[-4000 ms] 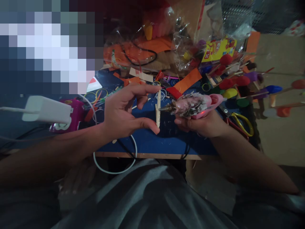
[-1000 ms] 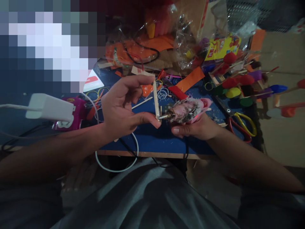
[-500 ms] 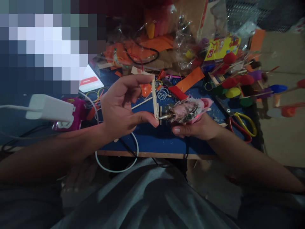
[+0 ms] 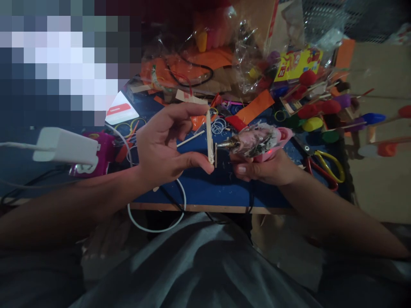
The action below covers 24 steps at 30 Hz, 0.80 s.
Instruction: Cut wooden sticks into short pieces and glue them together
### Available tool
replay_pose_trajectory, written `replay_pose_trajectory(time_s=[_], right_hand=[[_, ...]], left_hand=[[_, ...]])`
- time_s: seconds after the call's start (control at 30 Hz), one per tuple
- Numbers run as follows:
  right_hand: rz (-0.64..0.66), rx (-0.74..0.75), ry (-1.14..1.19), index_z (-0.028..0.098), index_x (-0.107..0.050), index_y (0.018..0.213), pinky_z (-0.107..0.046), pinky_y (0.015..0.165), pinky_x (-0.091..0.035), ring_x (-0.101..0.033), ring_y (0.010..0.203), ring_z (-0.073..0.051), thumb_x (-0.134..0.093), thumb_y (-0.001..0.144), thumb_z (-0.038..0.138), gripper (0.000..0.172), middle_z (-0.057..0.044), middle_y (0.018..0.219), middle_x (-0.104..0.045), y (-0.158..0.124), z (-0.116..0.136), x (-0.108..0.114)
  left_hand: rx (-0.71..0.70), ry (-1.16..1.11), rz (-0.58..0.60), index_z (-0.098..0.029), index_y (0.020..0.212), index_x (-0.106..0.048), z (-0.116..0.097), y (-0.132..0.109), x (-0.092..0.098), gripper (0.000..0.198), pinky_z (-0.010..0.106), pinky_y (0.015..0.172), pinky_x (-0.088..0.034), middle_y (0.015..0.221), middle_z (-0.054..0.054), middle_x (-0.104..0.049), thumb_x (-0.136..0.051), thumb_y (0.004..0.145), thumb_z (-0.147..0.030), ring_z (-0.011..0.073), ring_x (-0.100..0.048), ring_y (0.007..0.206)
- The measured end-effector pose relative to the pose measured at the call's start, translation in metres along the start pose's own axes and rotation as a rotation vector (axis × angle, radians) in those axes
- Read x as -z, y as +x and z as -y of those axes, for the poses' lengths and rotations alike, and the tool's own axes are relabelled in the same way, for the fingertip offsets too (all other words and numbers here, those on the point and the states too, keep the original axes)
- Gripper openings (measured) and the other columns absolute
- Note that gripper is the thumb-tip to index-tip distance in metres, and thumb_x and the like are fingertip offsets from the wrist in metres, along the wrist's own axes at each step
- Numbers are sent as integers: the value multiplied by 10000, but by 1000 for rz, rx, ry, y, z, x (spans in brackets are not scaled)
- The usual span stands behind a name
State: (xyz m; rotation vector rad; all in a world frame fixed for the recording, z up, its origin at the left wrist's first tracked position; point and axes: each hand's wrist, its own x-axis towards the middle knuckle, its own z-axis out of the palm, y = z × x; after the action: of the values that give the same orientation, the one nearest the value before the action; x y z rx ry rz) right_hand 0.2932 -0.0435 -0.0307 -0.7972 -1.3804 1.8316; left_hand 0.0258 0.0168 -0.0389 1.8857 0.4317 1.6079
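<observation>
Between the thumb and a fingertip of my left hand (image 4: 167,141), a small piece made of pale wooden sticks (image 4: 209,134) is pinched by its two ends. A shorter thin stick stands just to its right. My right hand (image 4: 260,167) is wrapped around a pink hot glue gun (image 4: 257,143), its body coated in grey, stringy residue, with a small red light glowing near the grip. The metal nozzle points left at the wooden piece, close to the short stick; whether they touch I cannot tell.
Scissors (image 4: 324,167) with red and yellow handles lie right of my right hand. Several coloured pieces on sticks (image 4: 330,109) pile at the right. A white charger (image 4: 66,145) sits in a magenta socket block (image 4: 102,152) at the left. A white cable loop (image 4: 157,231) hangs over the table edge.
The glue gun's nozzle has moved up and slightly right, away from the lower end of the wooden piece. My left hand keeps its pinch with hardly any shift.
</observation>
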Motion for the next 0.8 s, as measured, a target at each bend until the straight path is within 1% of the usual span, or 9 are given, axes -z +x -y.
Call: replay_pose_trajectory(time_s=[0.07,0.17,0.27,0.4,0.5,0.57,0.6,0.67,0.8], right_hand=[[-28,19,22,226,-565,762,-215,435,-471,-456,460,-47,-1035,851,382,503,80,687,-569,-1,-1,0],[-103,-1,-15,222,-671,852,-230,449,-471,-509,497,-70,-1045,832,465,446,58,727,-612,-2,-1,1],[-249,8,-21,234,-745,983,-262,482,-486,-557,547,-105,-1023,837,593,477,27,759,-660,-2,-2,0],[-444,50,-277,244,-763,958,-327,565,-573,-628,599,-160,-905,904,757,535,-8,747,-698,2,-6,-1],[-429,113,-487,260,-794,1102,-427,854,-715,-805,920,-261,-960,875,682,508,-84,1059,-842,9,-14,-1],[-384,185,-567,272,-776,1278,-511,1135,-677,-797,1245,-330,-1008,832,594,596,-120,1373,-821,13,-22,0],[-374,197,-616,275,-762,1319,-534,1203,-643,-774,1320,-348,-1019,818,550,626,-120,1418,-805,15,-25,0],[-362,167,-732,285,-747,1312,-553,1206,-637,-773,1315,-363,-1039,784,464,628,-97,1331,-819,18,-30,1],[-317,136,-924,271,-724,1215,-505,989,-682,-798,1092,-347,-1047,754,397,577,-49,1109,-804,20,-27,-1]], left_hand=[[9,-6,17,-321,1430,-846,0,0,1,879,298,541,-409,714,-61,-475,-1046,685,-741,101,-410,594],[13,0,30,-308,1427,-842,2,-2,1,896,293,534,-396,719,-64,-479,-1071,666,-721,100,-420,600],[-7,12,-18,-315,1422,-839,8,-3,1,928,296,542,-384,752,-48,-522,-1037,655,-797,113,-432,642],[-20,34,-106,-333,1429,-831,19,-4,2,884,310,581,-374,792,-26,-513,-948,737,-870,131,-439,687],[-29,52,-138,-350,1425,-824,26,-4,4,934,304,586,-378,810,-28,-497,-952,682,-901,132,-444,687],[-51,59,-152,-337,1439,-816,28,-4,5,972,301,589,-388,829,-23,-506,-938,674,-925,134,-456,695],[-61,64,-163,-327,1441,-816,29,-4,4,975,302,590,-391,835,-18,-511,-927,685,-933,136,-458,698],[-68,77,-183,-313,1429,-818,30,-5,3,974,308,589,-392,838,-13,-513,-925,689,-937,139,-453,697],[-63,66,-181,-301,1431,-801,33,-8,2,1057,317,596,-376,844,-18,-523,-953,604,-943,129,-438,683]])
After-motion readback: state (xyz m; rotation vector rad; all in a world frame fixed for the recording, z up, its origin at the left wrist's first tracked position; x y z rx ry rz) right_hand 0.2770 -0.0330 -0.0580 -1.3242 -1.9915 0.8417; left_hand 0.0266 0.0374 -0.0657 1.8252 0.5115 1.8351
